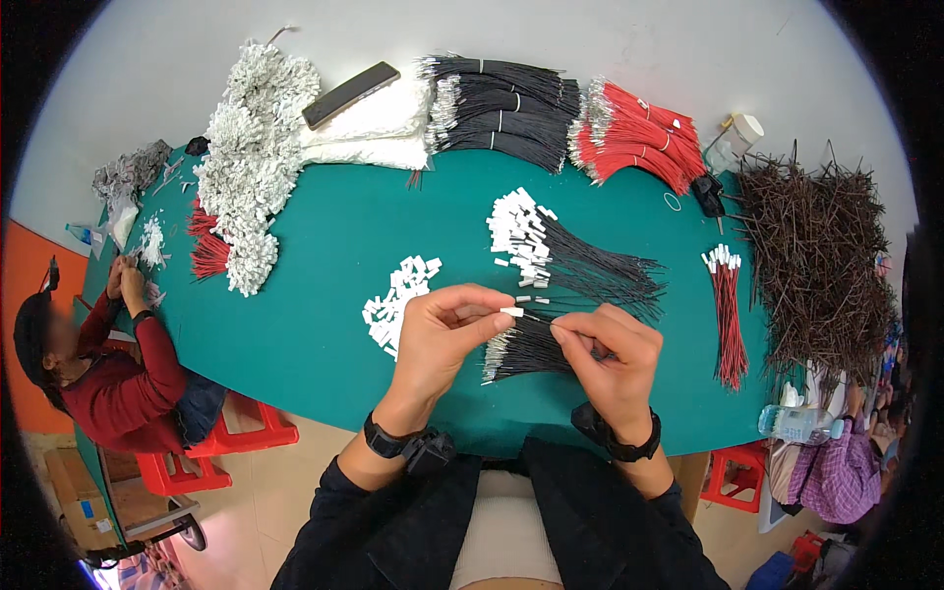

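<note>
The left hand (433, 339) pinches a small white block-shaped cap (512, 312) between thumb and pointing finger. The right hand (615, 359) pinches a thin black wire (536, 318) the same way, and the wire's tip is by the cap. I cannot tell if the tip is inside. Both hands are up over the table, close together, with the wrists bent in and a black band on each.

Just under the hands lies a bunch of black wires with bare silvery tips (501, 356). To the left is a loose pile of small white caps (393, 300); past the hands, black wires with white caps on their ends (600, 261) fan out. Off to the right lie red wires with white ends (726, 320).

The table (334, 236) is smooth and green, with a round edge. Along its far side sit a big white bumpy heap (261, 147), tied black bundles (506, 103) and tied red bundles (639, 138) — all near a pale wall (492, 25). At the left, a person in a dark red top (118, 403) sits on a red plastic stool (236, 433).
</note>
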Demonstrator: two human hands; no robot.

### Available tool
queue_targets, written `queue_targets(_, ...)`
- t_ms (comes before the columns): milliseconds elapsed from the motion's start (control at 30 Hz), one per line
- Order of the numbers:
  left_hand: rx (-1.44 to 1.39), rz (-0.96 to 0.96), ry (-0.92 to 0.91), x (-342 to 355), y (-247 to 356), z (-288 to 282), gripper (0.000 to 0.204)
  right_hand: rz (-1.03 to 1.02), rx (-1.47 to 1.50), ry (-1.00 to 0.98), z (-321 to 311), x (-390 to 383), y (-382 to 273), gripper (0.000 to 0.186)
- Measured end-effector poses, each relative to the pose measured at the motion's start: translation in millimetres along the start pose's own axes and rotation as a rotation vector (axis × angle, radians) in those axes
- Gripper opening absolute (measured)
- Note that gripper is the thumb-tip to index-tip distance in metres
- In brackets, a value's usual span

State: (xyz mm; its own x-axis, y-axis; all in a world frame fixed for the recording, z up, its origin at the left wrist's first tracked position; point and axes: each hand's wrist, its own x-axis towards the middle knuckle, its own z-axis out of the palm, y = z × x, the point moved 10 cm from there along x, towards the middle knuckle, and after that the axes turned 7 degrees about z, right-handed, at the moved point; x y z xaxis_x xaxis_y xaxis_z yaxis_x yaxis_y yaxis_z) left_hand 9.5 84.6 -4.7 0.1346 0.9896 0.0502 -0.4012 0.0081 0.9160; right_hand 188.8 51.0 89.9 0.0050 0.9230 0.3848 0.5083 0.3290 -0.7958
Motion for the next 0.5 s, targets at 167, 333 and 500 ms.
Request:
queue_targets(167, 0.023, 0.008, -0.028, 0.0, 2.0, 3.8, 0.018, 0.032, 0.014, -0.021, 3.0, -0.5, 3.8, 0.014)
queue_targets(333, 0.038, -0.037, -0.036, -1.1, 0.3, 4.3, 0.017, 0.015, 0.002, -0.039, 3.7, 0.6, 5.2, 0.014)
queue_targets(500, 0.113, 0.019, -0.076, -0.5, 6.3, 7.6, 0.015, -0.022, 0.017, -0.077, 6.1, 2.6, 4.2, 0.014)
